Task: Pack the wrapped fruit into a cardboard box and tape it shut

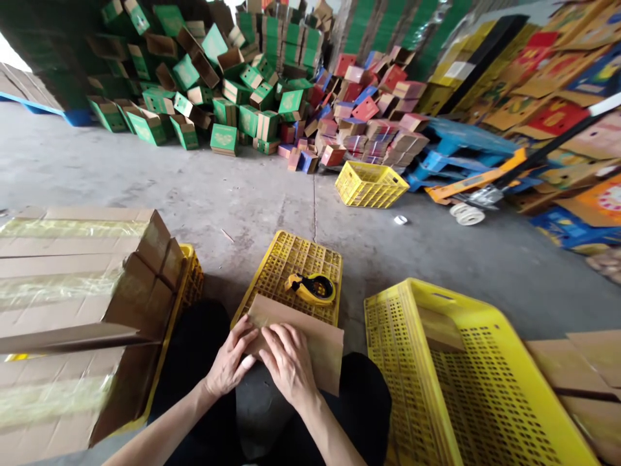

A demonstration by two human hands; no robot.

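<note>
A flat brown cardboard piece (pixel 320 343) lies across my lap and the near edge of an upturned yellow crate (pixel 291 265). My left hand (pixel 230 362) grips its left end, fingers curled over the edge. My right hand (pixel 288 362) presses down on the cardboard beside it, fingers spread flat. A yellow tape dispenser (pixel 313 288) rests on the crate just beyond the cardboard, apart from both hands.
A stack of flat taped cardboard (pixel 63 304) sits on a yellow crate at left. A large yellow crate (pixel 466 375) stands at right. Farther off: a small yellow crate (pixel 369 184), piles of green (pixel 213 84) and red-blue boxes (pixel 369 116), a blue pallet (pixel 456 152), a tape roll (pixel 400 220).
</note>
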